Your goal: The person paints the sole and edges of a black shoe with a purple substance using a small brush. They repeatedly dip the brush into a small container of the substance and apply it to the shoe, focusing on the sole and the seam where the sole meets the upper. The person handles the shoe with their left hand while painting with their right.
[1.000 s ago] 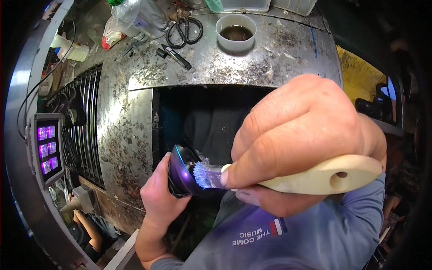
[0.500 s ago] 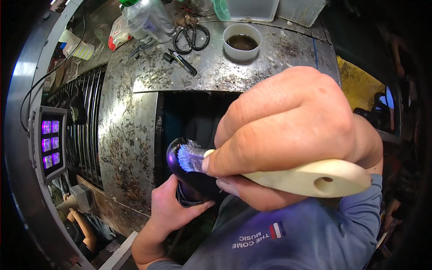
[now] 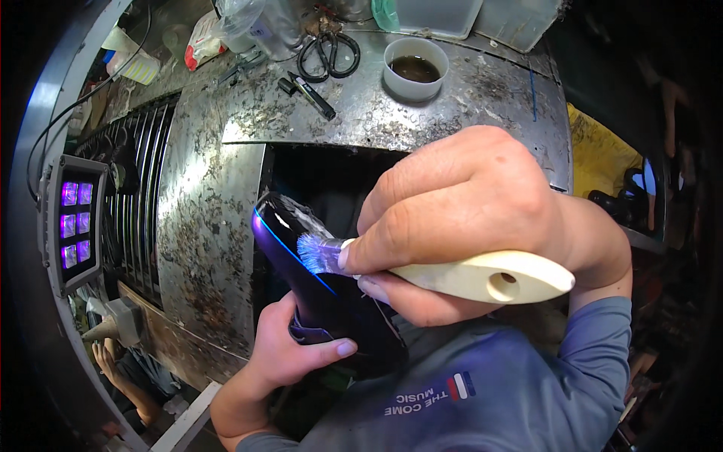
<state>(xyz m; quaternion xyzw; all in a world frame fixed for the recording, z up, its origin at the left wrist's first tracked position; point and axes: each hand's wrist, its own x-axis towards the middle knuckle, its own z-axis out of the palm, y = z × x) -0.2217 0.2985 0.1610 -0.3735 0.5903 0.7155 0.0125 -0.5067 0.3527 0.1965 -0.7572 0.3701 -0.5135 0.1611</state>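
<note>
Head view: left hand (image 3: 290,354) grips a glossy dark phone-shaped piece (image 3: 320,290) from below, near the chest. Right hand (image 3: 467,218) pinches a pale-handled brush (image 3: 467,275), bristles touching its upper face.

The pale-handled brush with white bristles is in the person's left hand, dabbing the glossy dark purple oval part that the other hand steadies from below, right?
Not quite: the head view shows the pale-handled brush with white bristles in the right hand, not the left. Its bristles do touch the glossy dark purple oval part, and it is the left hand that steadies that part from below.
</note>
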